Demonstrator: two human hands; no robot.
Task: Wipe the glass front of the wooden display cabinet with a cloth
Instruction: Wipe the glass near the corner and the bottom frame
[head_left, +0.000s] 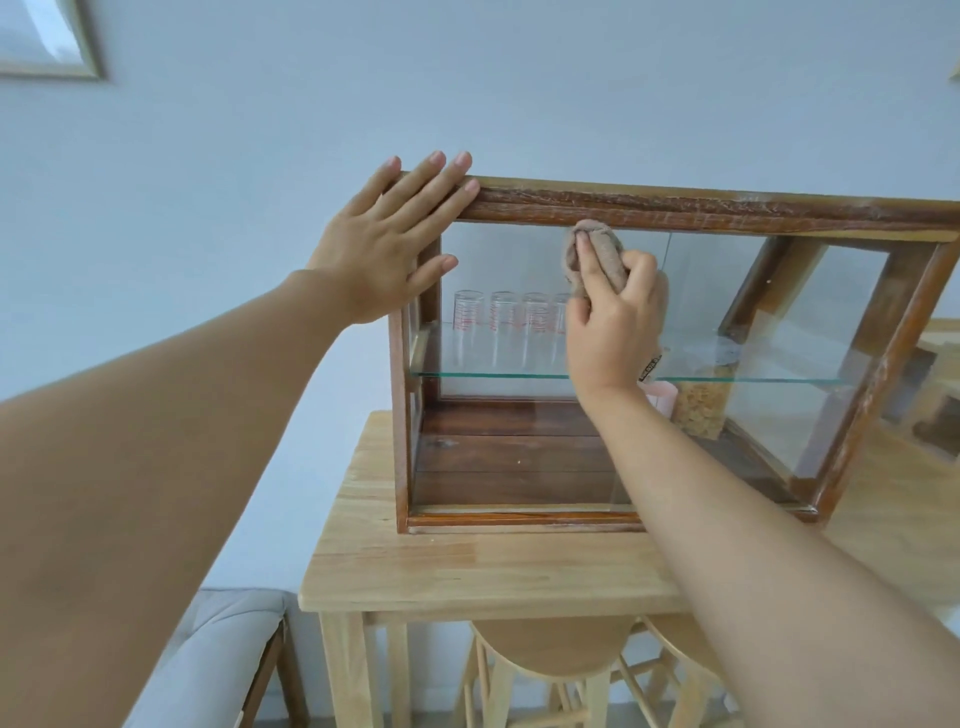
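Table (467, 566): we are looking down at a light wooden table filling the 6 o'clock part of the view, with a stool (558, 649) tucked beneath it.
Cabinet (675, 205): the wooden display cabinet is sitting on the table, taking up the centre and stretching toward 3 o'clock; its dark frame is showing worn, pale patches.
Glass front (519, 270): we are seeing straight through it to a glass shelf (493, 375) running across the middle.
Left hand (384, 244): we are laying it flat on the cabinet's upper corner at 10 o'clock, fingers spread and reaching over the top rail, thumb lying against the side post.
Right hand (615, 322): we are pressing it to the glass just right of centre, fingers curled tight around the cloth.
Cloth (592, 249): the brownish cloth is bunched at 12 o'clock of the right hand, touching the glass just under the top rail.
Glasses (498, 327): a row with red markings is standing on the shelf, at 9 o'clock of the right hand.
Jar (701, 410): partly hidden, at 4 o'clock of the right hand.
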